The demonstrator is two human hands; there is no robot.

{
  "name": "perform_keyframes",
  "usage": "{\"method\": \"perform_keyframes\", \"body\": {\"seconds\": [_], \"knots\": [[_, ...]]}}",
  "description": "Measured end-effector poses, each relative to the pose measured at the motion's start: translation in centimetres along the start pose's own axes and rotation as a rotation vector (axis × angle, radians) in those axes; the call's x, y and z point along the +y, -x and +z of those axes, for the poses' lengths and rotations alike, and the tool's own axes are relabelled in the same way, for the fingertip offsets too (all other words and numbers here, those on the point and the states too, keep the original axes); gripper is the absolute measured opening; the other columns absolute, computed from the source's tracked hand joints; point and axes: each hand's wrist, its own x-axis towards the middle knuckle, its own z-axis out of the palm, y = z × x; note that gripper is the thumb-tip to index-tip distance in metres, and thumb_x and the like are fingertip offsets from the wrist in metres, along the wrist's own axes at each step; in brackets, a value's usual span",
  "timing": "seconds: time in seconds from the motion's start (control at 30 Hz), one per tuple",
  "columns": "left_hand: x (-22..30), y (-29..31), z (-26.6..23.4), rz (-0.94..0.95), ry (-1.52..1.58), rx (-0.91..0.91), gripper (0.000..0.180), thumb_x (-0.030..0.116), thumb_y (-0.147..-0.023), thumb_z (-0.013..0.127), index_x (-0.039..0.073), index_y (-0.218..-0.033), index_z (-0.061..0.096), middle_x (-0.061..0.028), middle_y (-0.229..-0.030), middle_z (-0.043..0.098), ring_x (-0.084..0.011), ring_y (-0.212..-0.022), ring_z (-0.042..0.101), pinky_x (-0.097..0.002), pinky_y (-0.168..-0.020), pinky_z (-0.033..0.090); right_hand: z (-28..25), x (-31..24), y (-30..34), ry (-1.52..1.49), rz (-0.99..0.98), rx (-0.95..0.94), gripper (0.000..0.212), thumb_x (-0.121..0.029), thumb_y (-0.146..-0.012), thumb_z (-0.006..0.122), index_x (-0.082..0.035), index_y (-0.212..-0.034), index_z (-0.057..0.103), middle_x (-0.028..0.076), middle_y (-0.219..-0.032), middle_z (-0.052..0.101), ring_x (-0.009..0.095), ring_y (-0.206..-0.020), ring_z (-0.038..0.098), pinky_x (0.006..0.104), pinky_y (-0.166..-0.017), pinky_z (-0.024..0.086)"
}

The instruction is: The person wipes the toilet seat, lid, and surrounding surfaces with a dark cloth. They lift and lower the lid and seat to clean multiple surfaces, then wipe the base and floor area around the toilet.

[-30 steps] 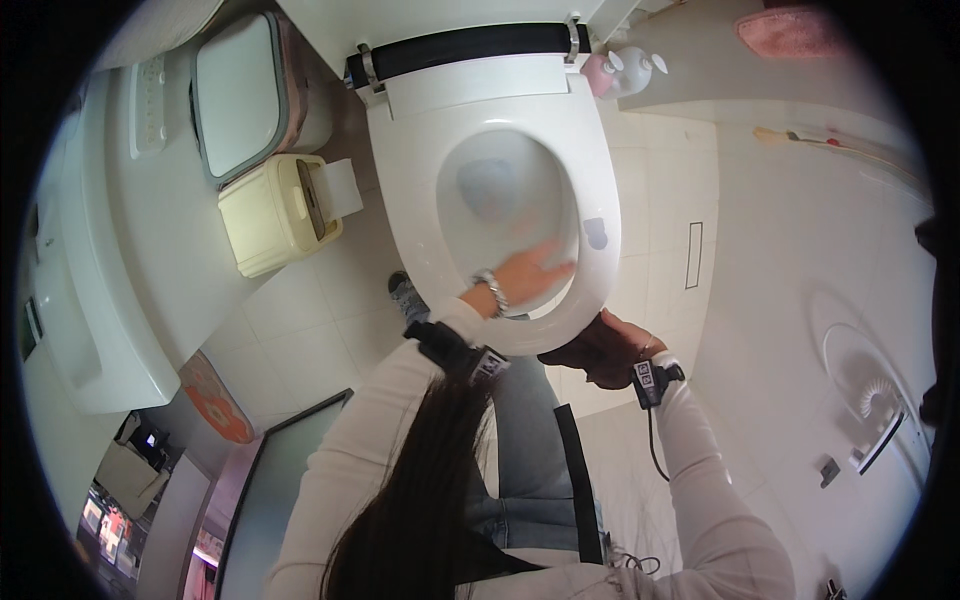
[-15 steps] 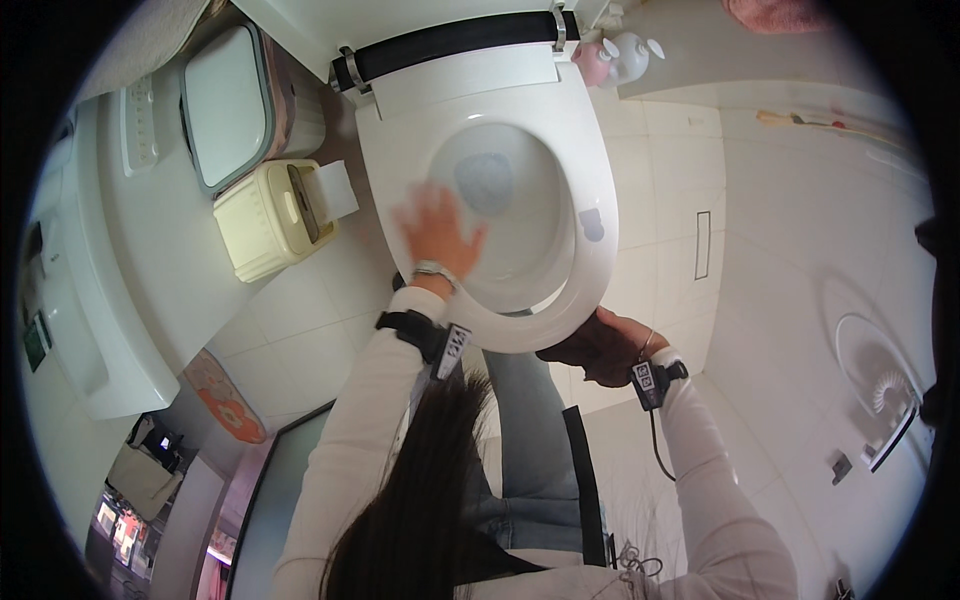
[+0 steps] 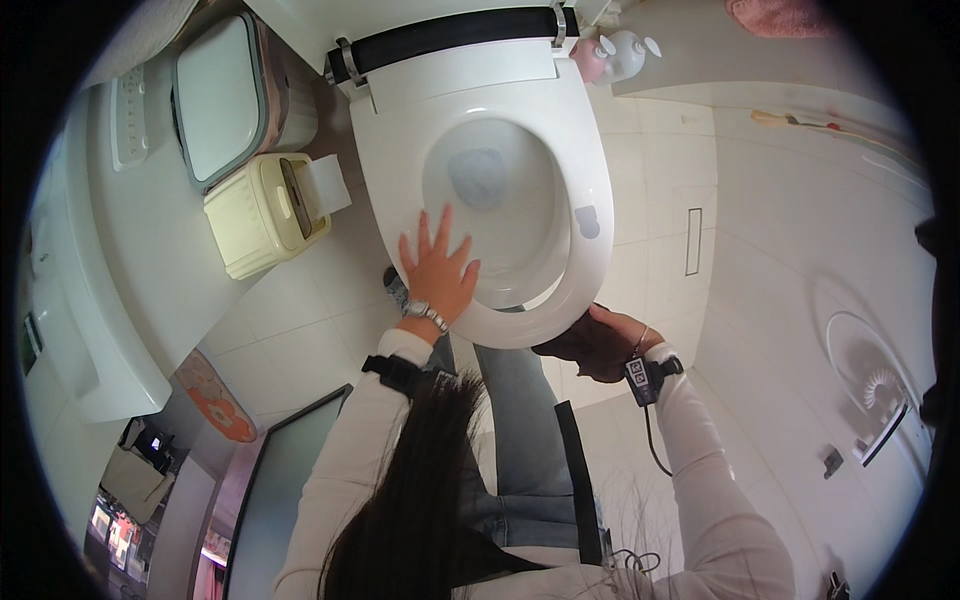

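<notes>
A white toilet seat (image 3: 594, 165) lies lowered on the toilet, and water shows in the bowl (image 3: 478, 178). My left hand (image 3: 438, 275), fingers spread and palm down, is over the seat's near left part. It holds nothing; whether it touches the surface I cannot tell. At the seat's near right rim, my right hand (image 3: 628, 330) is closed on a dark brown cloth (image 3: 580, 347), with some fingers hidden behind it. A grey patch (image 3: 587, 222) marks the right side of the seat.
Left of the toilet stand a cream bin (image 3: 252, 222) and a larger lidded bin (image 3: 220, 105). Pink (image 3: 590, 62) and clear (image 3: 627, 57) pump bottles sit at the back right. A white washbasin (image 3: 120, 375) is far left; a shower hose (image 3: 850, 330) hangs on the right.
My left hand, blurred before, now appears sharp and a little closer to me, fingers more spread. My right hand still holds the cloth in nearly the same place.
</notes>
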Motion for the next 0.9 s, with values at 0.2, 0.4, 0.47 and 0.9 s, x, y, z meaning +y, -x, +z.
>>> {"method": "perform_keyframes", "body": {"seconds": [0.2,0.4,0.47,0.9], "knots": [[-2.4,4.5,3.4,-0.521,0.751,0.286,0.074,0.025,-0.081,0.066,0.005,-0.141,0.029,-0.0182,-0.141,0.037,-0.034,-0.126,0.039,-0.0508,-0.102,0.031,-0.3,-0.4,0.0,-0.02,0.067,0.139,0.064,-0.037,-0.09,0.058,-0.012,-0.143,0.032,0.013,-0.141,0.041,0.03,-0.127,0.043,0.0393,-0.104,0.034],[-1.1,7.0,4.4,-1.122,1.621,-0.136,0.047,0.025,-0.09,0.059,0.009,-0.129,0.038,-0.0089,-0.123,0.052,-0.0211,-0.107,0.056,-0.0389,-0.082,0.052,-2.6,-2.8,1.2,0.856,-0.01,0.569,0.068,-0.034,-0.081,0.07,-0.005,-0.135,0.041,0.013,-0.128,0.05,0.023,-0.116,0.049,0.0338,-0.097,0.042],[-0.6,6.9,4.6,-1.104,1.618,-0.108,0.047,0.023,-0.09,0.059,0.007,-0.128,0.036,-0.0104,-0.122,0.052,-0.0211,-0.104,0.058,-0.0378,-0.079,0.054,-3.1,-4.4,2.6,0.96,-0.094,0.725,0.065,-0.031,-0.08,0.071,-0.002,-0.131,0.043,0.011,-0.125,0.051,0.023,-0.115,0.049,0.034,-0.1,0.04],[-1.1,6.7,3.2,-1.177,1.692,-0.178,0.048,0.035,-0.091,0.056,0.009,-0.127,0.037,-0.0096,-0.12,0.052,-0.0237,-0.107,0.056,-0.0425,-0.084,0.051,-3.9,-10.3,2.6,1.065,0.13,0.985,0.07,-0.04,-0.074,0.068,0.0,-0.128,0.048,0.014,-0.117,0.059,0.025,-0.107,0.055,0.0327,-0.093,0.043]]}}
